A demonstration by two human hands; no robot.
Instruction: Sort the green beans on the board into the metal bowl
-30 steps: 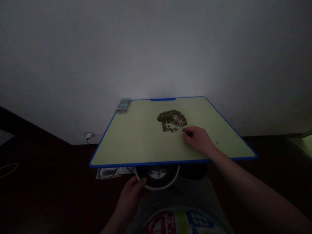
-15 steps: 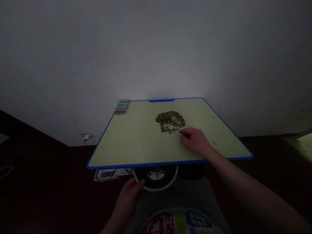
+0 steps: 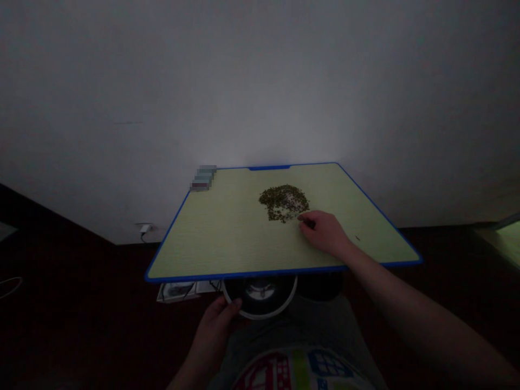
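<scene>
A green board with a blue edge lies tilted across my view, with a loose pile of small green beans near its far middle. My right hand rests on the board at the pile's lower right, its fingertips pinching a small dark object just beside the beans. One stray bean lies to the right of that hand. Below the board's near edge, my left hand grips the rim of a round white-rimmed bowl, whose inside is dark and partly hidden by the board.
A blurred stack of flat items stands at the board's far left corner. A plug with a cable sits on the white wall behind. A white box lies under the board's left side, and my patterned shirt fills the bottom.
The whole view has shifted slightly left. My right hand has moved a little closer to the bean pile, and my left hand still holds the bowl.
</scene>
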